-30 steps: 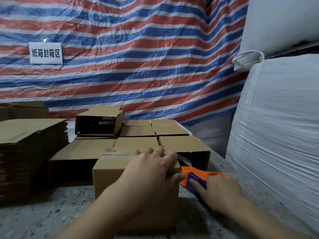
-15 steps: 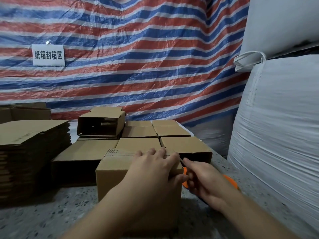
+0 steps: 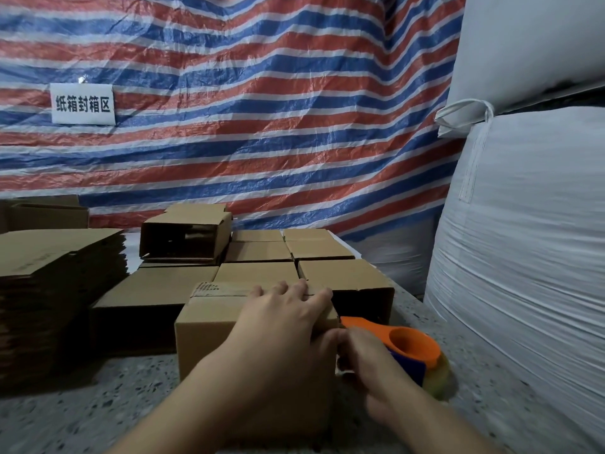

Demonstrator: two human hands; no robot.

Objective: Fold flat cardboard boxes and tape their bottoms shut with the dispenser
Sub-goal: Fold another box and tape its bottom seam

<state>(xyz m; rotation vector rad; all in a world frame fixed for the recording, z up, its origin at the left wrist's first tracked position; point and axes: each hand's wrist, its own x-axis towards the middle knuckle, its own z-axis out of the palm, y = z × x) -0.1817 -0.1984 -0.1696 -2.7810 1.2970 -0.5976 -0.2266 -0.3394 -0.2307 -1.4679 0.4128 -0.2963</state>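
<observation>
Cardboard box (image 3: 209, 326) is getting taped: left hand (image 3: 288, 319) pressing flat w/ straight fingers, right hand (image 3: 370, 365) grasping dispenser (image 3: 409, 348); next, probably cutting tape.

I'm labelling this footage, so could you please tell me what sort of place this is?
Probably a warehouse packing station: a sign on the striped tarp reads "carton sealing area", with a stack of flat cartons and big white bulk bags nearby.

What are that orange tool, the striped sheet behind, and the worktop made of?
The tape dispenser looks like smooth moulded plastic, evenly orange with a slight sheen. The striped sheet seems to be woven plastic tarpaulin: it is crinkled and shiny. The worktop looks like speckled stone or terrazzo, grey with dark flecks.
</observation>
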